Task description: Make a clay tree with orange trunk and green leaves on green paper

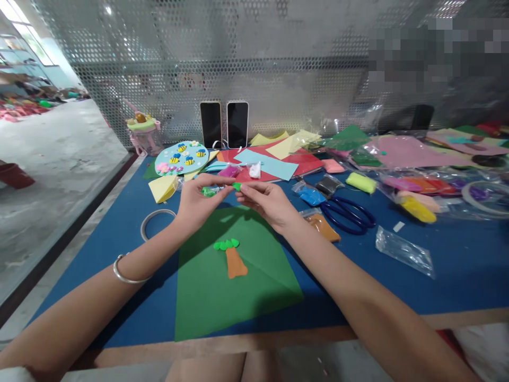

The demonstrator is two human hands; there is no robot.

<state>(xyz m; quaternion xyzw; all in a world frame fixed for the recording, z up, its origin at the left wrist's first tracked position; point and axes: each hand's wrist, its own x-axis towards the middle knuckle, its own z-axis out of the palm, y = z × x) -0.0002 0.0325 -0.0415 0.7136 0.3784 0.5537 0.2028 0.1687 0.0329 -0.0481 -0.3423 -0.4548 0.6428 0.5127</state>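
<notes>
Between the fingertips of my left hand point(202, 197) and my right hand point(262, 200) is a small piece of bright green modelling clay point(237, 186). Both hands pinch it above the far edge of a dark green paper sheet point(207, 297). On that sheet lies a flat orange-brown clay tree trunk point(235, 262), topped by a row of several green clay pieces point(226, 244). Behind my left fingers sits a clear bag of green clay point(209, 191), partly hidden.
Blue-handled scissors point(350, 215), brown clay point(324, 227) and a clear wrapper point(404, 251) lie on the right. A tape roll point(149, 223) is left. Behind are a bee-decorated disc point(182, 158), coloured papers point(274, 164) and two phones point(237, 124) against a perforated metal panel point(278, 69).
</notes>
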